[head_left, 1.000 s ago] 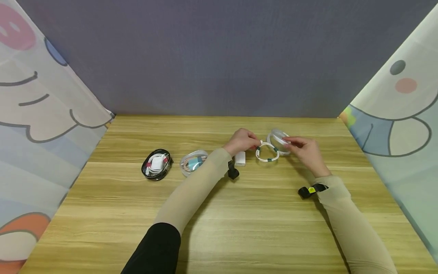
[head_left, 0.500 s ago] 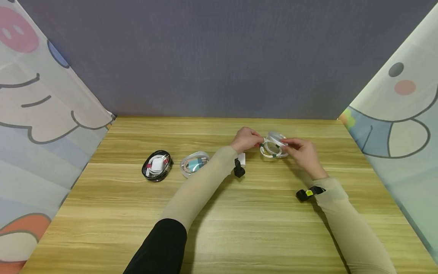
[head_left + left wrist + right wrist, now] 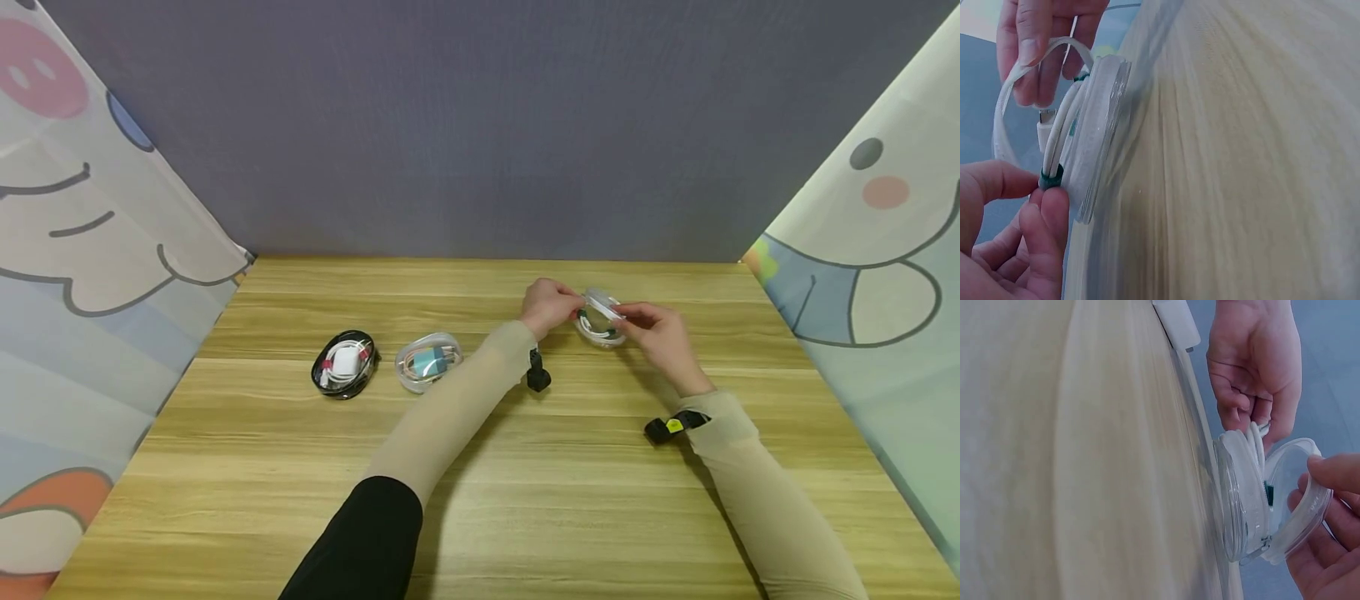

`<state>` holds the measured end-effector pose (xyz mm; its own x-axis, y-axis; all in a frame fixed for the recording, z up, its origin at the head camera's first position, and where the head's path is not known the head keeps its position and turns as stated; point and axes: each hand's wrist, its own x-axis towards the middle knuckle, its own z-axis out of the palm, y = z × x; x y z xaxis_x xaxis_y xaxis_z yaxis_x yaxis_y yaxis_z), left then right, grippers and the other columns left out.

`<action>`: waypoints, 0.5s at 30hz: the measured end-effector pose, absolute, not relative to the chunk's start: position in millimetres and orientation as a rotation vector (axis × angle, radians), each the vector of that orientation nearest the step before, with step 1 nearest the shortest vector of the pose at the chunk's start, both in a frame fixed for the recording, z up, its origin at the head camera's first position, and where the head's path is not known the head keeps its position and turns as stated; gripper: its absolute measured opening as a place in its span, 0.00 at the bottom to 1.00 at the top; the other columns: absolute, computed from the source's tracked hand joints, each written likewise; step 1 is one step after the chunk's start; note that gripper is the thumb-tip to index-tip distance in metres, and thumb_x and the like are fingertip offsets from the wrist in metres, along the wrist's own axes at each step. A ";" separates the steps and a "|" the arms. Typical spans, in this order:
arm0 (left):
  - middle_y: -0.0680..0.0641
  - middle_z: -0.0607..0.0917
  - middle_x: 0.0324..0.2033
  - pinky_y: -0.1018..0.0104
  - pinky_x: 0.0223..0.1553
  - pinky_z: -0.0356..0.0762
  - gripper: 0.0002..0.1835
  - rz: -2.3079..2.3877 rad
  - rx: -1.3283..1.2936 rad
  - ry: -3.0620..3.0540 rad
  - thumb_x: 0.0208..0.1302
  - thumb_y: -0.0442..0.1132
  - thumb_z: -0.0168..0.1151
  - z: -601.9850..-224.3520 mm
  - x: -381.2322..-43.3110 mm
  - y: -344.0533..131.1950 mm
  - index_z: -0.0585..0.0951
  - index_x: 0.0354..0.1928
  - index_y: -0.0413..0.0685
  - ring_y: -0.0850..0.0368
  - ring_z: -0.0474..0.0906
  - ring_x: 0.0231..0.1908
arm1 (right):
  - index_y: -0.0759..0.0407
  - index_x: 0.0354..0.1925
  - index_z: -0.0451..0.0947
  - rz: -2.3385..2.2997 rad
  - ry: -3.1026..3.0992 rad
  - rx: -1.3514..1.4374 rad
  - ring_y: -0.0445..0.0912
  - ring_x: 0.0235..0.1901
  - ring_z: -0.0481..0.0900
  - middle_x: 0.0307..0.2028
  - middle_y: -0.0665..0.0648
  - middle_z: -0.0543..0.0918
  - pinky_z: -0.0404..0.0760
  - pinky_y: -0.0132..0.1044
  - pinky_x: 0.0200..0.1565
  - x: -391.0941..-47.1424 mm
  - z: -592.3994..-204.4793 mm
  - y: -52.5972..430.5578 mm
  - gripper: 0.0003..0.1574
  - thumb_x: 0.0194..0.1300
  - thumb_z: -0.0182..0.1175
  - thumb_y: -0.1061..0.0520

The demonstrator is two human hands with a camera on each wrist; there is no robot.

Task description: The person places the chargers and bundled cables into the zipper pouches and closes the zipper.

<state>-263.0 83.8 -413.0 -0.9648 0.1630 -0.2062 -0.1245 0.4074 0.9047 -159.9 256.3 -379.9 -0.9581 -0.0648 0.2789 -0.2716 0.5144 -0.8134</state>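
A coiled white cable with green ties is pinched between my left hand's thumb and fingers. The coil stands against the open base of a clear round zip case, partly within its outline. In the right wrist view, my right hand grips the case's raised clear lid by its rim. The zip pull hangs near the hinge side. A white cable plug juts from the coil in the left wrist view. Both hands meet at the table's far right part.
A white charger block lies on the table, hidden by my left arm in the head view. Further left on the wooden table are a black case and a clear case with a light blue block.
My left hand has moved right, bringing the cable coil from beside the clear case over to its base. My right hand has stayed at the lid. The left arm now covers the white charger.
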 end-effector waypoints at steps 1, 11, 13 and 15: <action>0.54 0.85 0.19 0.70 0.19 0.67 0.03 1.570 0.037 2.415 0.58 0.42 0.72 -413.4 -263.0 84.0 0.88 0.30 0.53 0.61 0.79 0.21 | 0.76 0.49 0.81 1.428 -2.538 0.283 0.36 0.38 0.81 0.45 0.73 0.84 0.76 0.21 0.38 -159.3 -378.7 255.1 0.15 0.65 0.65 0.69; 0.58 0.85 0.22 0.70 0.23 0.72 0.04 1.427 0.230 2.509 0.62 0.43 0.72 -415.5 -256.8 82.0 0.90 0.37 0.54 0.64 0.81 0.24 | 0.75 0.49 0.82 1.475 -2.524 0.246 0.37 0.39 0.81 0.47 0.73 0.83 0.77 0.22 0.38 -159.2 -378.5 252.2 0.15 0.65 0.64 0.68; 0.59 0.85 0.23 0.71 0.24 0.75 0.05 1.399 0.318 2.529 0.63 0.43 0.71 -415.8 -256.0 81.3 0.90 0.39 0.53 0.65 0.81 0.25 | 0.75 0.49 0.81 1.476 -2.528 0.246 0.37 0.39 0.81 0.47 0.73 0.83 0.77 0.22 0.38 -159.6 -378.6 252.9 0.15 0.66 0.64 0.68; 0.60 0.85 0.25 0.71 0.25 0.76 0.06 1.383 0.387 2.539 0.64 0.42 0.70 -415.9 -255.5 80.8 0.90 0.40 0.53 0.65 0.81 0.25 | 0.76 0.49 0.81 1.472 -2.532 0.253 0.37 0.39 0.81 0.47 0.74 0.82 0.76 0.22 0.38 -159.6 -378.2 253.2 0.15 0.66 0.64 0.68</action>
<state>-255.5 80.8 -415.9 -0.9401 0.3336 -0.0697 0.1223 0.5212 0.8446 -159.6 253.2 -378.2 -0.9649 -0.0463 0.2585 -0.2475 0.4889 -0.8365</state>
